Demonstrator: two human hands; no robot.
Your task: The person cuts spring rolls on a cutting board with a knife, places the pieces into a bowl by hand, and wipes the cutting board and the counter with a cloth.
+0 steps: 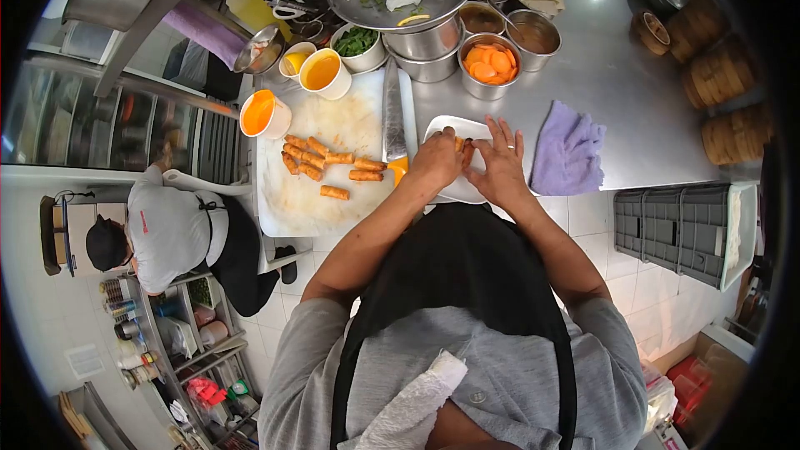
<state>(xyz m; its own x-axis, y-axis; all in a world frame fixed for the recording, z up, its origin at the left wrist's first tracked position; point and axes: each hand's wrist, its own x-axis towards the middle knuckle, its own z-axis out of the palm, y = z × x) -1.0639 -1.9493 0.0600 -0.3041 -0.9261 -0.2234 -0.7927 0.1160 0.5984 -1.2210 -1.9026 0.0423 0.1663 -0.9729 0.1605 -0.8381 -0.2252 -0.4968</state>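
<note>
Scanning from your left, a co-worker (171, 229) bends over low shelves, well clear of you. Next comes the cutting board (325, 150), with orange sauce cups (265, 113) along its far edge and a loose scatter of fried rolls (321, 160) across its middle — most lie with their long axes running side to side. A big knife (393, 112) rests along the board's right edge, blade pointing away from you.

Now your hands. Your left hand (437, 162) sits at the near-left rim of the white plate (454, 129), fingers curled in and pinched on one small roll piece (459, 145). Your right hand (502, 168) is just beside it, fingertips touching the same piece while the other fingers fan out wide over the plate. So the piece lies between both hands, at the fingertips, over the plate — its long axis I cannot tell, it's mostly covered. Your left hand is the nearer one to the rolls waiting on the board.

Further right, a purple cloth (568, 150) lies on the steel counter (617, 83), and a tin of carrot slices (490, 65) stands beyond the plate.
</note>
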